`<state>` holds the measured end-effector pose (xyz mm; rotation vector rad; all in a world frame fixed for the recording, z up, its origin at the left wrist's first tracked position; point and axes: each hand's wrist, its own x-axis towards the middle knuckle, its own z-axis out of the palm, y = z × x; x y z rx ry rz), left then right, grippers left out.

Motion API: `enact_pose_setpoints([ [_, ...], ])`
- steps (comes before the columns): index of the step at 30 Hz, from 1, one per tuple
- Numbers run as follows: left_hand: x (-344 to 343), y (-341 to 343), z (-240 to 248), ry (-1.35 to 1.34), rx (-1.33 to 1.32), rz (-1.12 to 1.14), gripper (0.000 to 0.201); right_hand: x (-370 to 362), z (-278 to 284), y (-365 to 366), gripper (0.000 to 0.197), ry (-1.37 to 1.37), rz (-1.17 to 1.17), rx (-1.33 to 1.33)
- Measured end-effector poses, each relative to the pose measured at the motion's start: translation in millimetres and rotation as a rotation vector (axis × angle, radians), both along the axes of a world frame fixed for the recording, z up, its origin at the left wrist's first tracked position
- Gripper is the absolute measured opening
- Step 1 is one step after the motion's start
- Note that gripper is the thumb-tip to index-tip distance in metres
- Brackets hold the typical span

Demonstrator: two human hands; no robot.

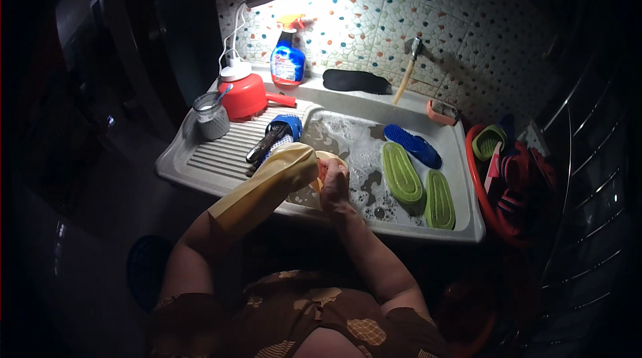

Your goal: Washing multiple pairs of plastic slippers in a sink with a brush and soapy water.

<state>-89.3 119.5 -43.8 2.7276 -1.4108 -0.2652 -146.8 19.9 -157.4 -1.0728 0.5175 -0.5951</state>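
A long pale yellow rubber glove (267, 181) covers my left hand (302, 157) and most of the forearm. My bare right hand (333, 181) meets it over the near left part of the sink basin, fingers closed on yellow-orange rubber glove material (324, 157). Whether this is a second glove or part of the one I wear, I cannot tell. The left fingers are mostly hidden. Just beyond the gloved hand, a blue slipper (289, 122) and a dark-handled brush (269, 140) lie on the ribbed drainboard.
Soapy water fills the sink (473, 204), with two green slippers (402, 174) and a blue slipper (411, 146) at its right. A red container (243, 97), glass jar (211, 120), blue spray bottle (287, 63), black insole (356, 81) and pink soap dish (441, 112) line the rim. A red basin (476, 187) holds footwear.
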Motion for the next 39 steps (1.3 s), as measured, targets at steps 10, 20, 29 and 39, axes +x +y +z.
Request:
enact_pose_setpoints([
  [10, -10, -19, -65, -0.077, 0.087, 0.165, 0.02, -34, -38, -7, 0.031, -0.378, 0.51, -0.217],
  [20, -76, -71, -34, -0.139, 0.259, 0.513, 0.021, -22, -155, -62, 0.035, -0.32, 0.496, -0.008],
  [29, -94, -60, -31, -0.126, 0.153, 0.338, 0.021, -48, -96, -60, 0.028, -0.505, 0.283, -0.34],
  [39, -94, -32, -52, -0.08, -0.229, -0.058, 0.03, -67, -13, -69, 0.023, -0.201, -0.16, -1.195],
])
